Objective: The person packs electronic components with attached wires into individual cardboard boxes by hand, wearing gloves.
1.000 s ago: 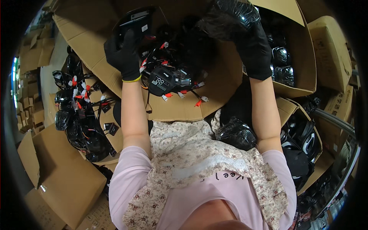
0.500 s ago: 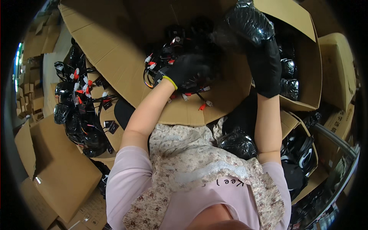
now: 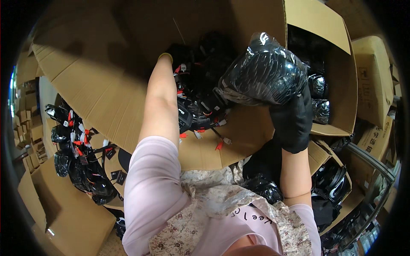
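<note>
My right hand (image 3: 292, 121), in a black glove, grips a rounded black bundle wrapped in clear shiny plastic (image 3: 267, 72), raised over the right side of a large open cardboard box (image 3: 209, 154). What the bundle contains cannot be made out. My left arm reaches deep into the same box, where the black-gloved left hand (image 3: 180, 53) with its yellow cuff sinks into shadow among dark items. Its fingers are hidden there. Below that hand lies a heap of black parts with cables (image 3: 198, 117), ending in red and white connectors.
On the left, more plastic-wrapped black parts with connectors (image 3: 81, 164) lie on cardboard. A second open box (image 3: 339, 85) on the right holds wrapped black bundles. A lower box (image 3: 333, 179) carries black items, beside a metal rail (image 3: 371, 160). Another wrapped bundle (image 3: 262, 187) rests by my lap.
My left hand has gone from the near heap farther into the box. My right hand has come down and nearer with the wrapped bundle. The view has shifted slightly.
</note>
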Demonstrator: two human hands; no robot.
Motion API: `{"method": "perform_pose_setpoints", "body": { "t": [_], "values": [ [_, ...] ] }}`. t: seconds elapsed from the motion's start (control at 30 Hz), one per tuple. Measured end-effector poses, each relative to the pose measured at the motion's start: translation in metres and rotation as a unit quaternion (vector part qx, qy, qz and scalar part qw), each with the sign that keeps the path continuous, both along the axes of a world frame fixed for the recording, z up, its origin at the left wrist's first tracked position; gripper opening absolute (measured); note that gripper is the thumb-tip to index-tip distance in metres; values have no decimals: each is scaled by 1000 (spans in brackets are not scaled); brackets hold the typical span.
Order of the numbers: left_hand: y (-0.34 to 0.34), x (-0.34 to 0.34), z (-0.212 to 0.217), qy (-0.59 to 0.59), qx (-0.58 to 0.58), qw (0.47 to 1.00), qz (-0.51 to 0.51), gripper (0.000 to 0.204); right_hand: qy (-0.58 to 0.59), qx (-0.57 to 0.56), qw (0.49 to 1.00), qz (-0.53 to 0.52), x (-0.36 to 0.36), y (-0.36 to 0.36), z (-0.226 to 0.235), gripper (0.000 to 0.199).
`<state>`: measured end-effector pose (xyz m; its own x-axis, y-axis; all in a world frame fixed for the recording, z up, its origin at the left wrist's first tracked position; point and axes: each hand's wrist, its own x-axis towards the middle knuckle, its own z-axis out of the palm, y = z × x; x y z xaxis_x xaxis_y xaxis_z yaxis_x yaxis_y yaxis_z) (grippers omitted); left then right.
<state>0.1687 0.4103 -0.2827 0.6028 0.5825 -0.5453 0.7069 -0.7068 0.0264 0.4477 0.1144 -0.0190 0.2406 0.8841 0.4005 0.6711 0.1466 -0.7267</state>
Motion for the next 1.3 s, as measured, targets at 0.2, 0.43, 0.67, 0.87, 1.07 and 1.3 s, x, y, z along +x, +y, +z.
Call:
{"method": "perform_pose_setpoints", "body": {
  "t": [0.2, 0.43, 0.67, 0.87, 1.07, 1.3],
  "values": [
    [-32, 6, 9, -83, 84, 988, -104, 53, -110, 11, 994, 8, 13, -6, 1, 42],
    [-32, -32, 4, -155, 232, 948, 151, 75, -7, 58, 993, 102, -10, 6, -2, 46],
    [-121, -34, 180, -742, -86, 527, 406, 48, 286, 10, 947, 144, 6, 1, 1, 33],
    [-222, -53, 271, -781, -19, 508, 362, 30, 319, 18, 935, 152, 0, -4, 1, 33],
    [-257, -65, 340, -829, 47, 449, 330, 32, 81, 67, 988, 112, 6, 7, -7, 33],
    [-261, -71, 335, -843, 66, 473, 248, 29, -38, 150, 980, 122, 5, 6, -6, 27]
  ]
}}
